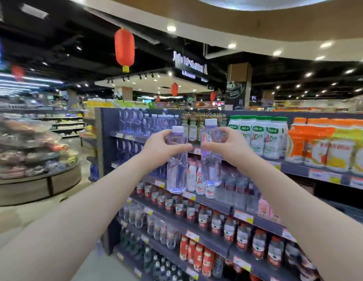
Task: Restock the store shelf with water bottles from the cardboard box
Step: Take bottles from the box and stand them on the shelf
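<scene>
both arms outstretched, left hand (163, 146) gripping left bottle (177, 169), right hand (230, 147) gripping right bottle (211, 159)

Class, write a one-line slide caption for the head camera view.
Restocking: the left hand grips the left bottle, the right hand the right bottle, raised before a stocked shelf.

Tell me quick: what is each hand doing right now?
Left hand: grips a clear plastic white-capped water bottle.
Right hand: grips a second clear plastic bottle with a red label.
</scene>
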Motion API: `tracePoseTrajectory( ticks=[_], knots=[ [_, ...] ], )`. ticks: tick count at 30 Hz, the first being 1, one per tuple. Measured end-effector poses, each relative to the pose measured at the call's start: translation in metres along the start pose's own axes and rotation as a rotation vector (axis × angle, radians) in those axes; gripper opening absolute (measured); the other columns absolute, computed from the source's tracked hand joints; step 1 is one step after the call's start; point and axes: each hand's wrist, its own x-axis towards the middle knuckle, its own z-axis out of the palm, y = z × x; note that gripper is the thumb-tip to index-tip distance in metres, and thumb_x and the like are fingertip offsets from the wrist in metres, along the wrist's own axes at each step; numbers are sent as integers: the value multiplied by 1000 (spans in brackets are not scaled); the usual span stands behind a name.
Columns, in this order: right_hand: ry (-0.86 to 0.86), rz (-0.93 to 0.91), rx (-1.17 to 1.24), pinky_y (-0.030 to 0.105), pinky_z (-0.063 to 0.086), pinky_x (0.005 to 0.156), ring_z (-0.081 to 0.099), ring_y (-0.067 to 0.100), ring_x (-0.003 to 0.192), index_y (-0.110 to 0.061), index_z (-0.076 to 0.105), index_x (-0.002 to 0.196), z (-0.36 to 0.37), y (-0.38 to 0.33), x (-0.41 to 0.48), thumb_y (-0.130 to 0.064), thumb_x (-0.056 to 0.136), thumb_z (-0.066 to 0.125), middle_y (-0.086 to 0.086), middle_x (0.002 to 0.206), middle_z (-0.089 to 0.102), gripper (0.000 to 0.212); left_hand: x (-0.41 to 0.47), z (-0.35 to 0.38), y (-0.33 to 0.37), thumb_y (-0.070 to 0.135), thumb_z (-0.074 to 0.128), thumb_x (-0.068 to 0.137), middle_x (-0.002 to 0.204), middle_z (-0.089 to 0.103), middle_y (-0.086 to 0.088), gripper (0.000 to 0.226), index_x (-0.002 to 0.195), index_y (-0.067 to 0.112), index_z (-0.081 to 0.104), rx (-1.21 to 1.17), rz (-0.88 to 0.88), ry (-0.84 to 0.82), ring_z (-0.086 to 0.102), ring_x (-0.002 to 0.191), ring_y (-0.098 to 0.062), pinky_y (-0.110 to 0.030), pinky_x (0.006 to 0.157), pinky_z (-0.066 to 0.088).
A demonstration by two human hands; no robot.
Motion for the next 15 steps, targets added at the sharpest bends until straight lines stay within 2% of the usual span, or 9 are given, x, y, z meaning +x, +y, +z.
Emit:
tracePoseTrajectory(
  ticks=[2,4,6,8,9,12,15],
  knots=[
    [-16,12,-9,17,44,58,52,-1,75,-19,39,154,35,-11,21,-44,85,82,-5,115,60,85,13,-28,-21,59,84,76,161,41,0,105,160,21,34,10,12,-1,46,140,-21,-29,97,40],
    [-28,4,-25,20,49,61,58,6,79,-20,42,151,71,-21,44,-45,83,83,-5,111,62,84,33,-59,-44,57,85,77,161,41,0,105,161,21,33,6,12,-15,46,140,-20,-29,98,39],
    [-35,7,-24,28,52,69,61,14,91,-20,41,152,106,-32,69,-46,82,83,0,121,63,86,56,-88,-68,57,85,77,160,42,0,106,161,21,32,5,16,-20,46,140,-20,-30,100,40],
    [-21,17,14,36,51,88,59,22,113,-20,40,154,140,-41,98,-48,80,85,5,141,56,91,82,-116,-92,57,86,75,159,43,-1,108,161,21,32,-2,2,-20,47,138,-19,-32,102,42],
    [-14,25,31,39,49,92,57,23,118,-21,40,154,156,-46,111,-47,79,85,5,145,53,91,95,-128,-104,58,86,74,159,43,-1,109,161,21,32,-4,-6,-20,47,138,-20,-34,104,43],
    [-4,34,64,34,43,85,54,20,109,-18,43,152,202,-57,150,-42,82,85,1,132,53,85,135,-162,-140,58,88,73,156,46,-3,111,161,20,32,5,-24,-23,50,133,-20,-34,104,45],
    [12,56,56,32,43,84,54,18,106,-18,43,152,238,-58,189,-41,80,86,2,136,54,88,172,-185,-176,56,89,72,140,53,-1,110,160,19,35,1,-43,-7,52,117,-16,-32,101,46]
  ],
)
